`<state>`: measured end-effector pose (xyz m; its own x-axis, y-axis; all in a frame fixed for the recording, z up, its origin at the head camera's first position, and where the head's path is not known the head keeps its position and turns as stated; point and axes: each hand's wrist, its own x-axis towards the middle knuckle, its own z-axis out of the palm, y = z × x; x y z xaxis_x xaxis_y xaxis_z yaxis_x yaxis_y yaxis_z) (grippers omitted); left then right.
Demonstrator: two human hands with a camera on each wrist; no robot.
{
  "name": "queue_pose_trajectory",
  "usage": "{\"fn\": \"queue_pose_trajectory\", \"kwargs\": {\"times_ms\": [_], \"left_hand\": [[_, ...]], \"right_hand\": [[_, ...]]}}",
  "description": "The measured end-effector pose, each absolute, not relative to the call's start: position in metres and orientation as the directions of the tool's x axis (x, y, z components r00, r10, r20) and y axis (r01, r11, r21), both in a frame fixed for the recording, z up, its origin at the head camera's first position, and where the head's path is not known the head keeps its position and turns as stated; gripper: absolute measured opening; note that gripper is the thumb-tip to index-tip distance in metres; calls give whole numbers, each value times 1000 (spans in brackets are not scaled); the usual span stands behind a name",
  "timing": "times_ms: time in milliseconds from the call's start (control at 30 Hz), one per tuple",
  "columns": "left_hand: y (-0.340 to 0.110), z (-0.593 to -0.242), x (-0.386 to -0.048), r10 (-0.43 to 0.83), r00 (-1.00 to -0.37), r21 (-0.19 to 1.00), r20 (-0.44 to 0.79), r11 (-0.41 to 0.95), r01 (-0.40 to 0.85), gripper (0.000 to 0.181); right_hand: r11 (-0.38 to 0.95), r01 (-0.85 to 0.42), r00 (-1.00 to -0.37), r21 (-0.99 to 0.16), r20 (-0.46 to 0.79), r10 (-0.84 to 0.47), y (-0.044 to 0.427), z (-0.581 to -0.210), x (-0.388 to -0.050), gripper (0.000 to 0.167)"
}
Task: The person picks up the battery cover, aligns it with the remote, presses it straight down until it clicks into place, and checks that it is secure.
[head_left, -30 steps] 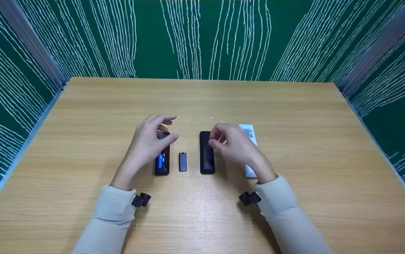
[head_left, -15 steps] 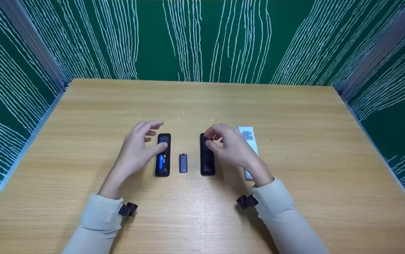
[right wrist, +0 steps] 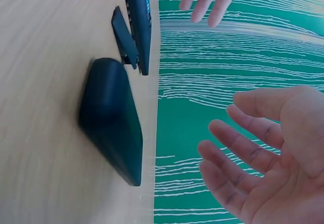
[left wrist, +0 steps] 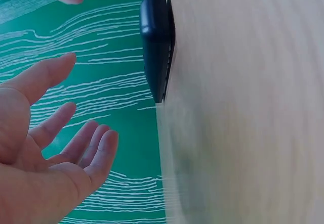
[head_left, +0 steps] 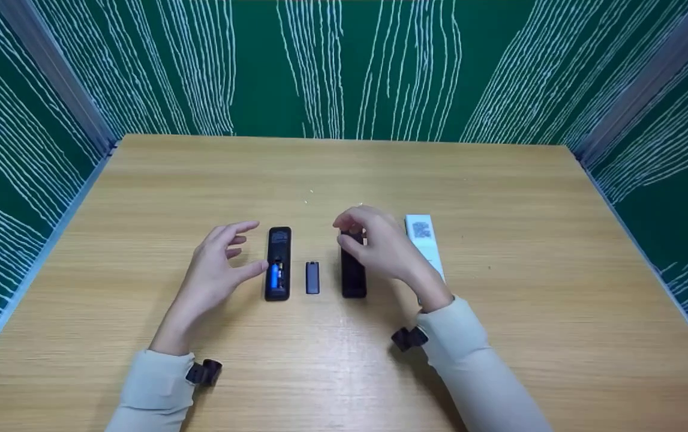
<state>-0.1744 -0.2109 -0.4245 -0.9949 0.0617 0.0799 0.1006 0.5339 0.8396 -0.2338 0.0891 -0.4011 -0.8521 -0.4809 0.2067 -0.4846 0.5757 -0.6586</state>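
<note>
nothing is held by the left hand (head_left: 213, 267), loosely spread, or by the right hand (head_left: 384, 246), its fingers relaxed above the right-hand black oblong plastic remote (head_left: 354, 279); this is best gripped (lightly) by both long sides.

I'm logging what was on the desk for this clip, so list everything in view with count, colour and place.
Open remote: 1, black, beside the left hand
Battery: at least 1, blue, in the open remote's compartment
Small cover: 1, dark grey, between the remotes
Second remote: 1, black, partly under the right hand in the head view
Box: 1, white with dark print, farthest right
Specks: a few, whitish, beyond the remotes
Table: 1, light wood, beneath everything
Backdrop: green with white lines, around the table
Posts: 2, greyish, back corners
Left hand: 1, bare, left
Right hand: 1, bare, right
Sleeves: 2, pale, on the arms
Wrist devices: 2, black, at the cuffs
</note>
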Motion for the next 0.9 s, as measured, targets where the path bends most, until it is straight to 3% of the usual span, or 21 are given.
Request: {"fn": "queue_pose_trajectory", "kwargs": {"times_ms": [533, 900], "left_hand": [[-204, -434, -173, 101, -995, 936, -13, 351, 23, 69], [-209, -434, -171, 134, -981, 927, -142, 365, -85, 75]], "right_hand": [[589, -429, -867, -685, 129, -482, 59, -401, -238, 22], [570, -428, -858, -701, 116, -501, 53, -409, -242, 25]]}}
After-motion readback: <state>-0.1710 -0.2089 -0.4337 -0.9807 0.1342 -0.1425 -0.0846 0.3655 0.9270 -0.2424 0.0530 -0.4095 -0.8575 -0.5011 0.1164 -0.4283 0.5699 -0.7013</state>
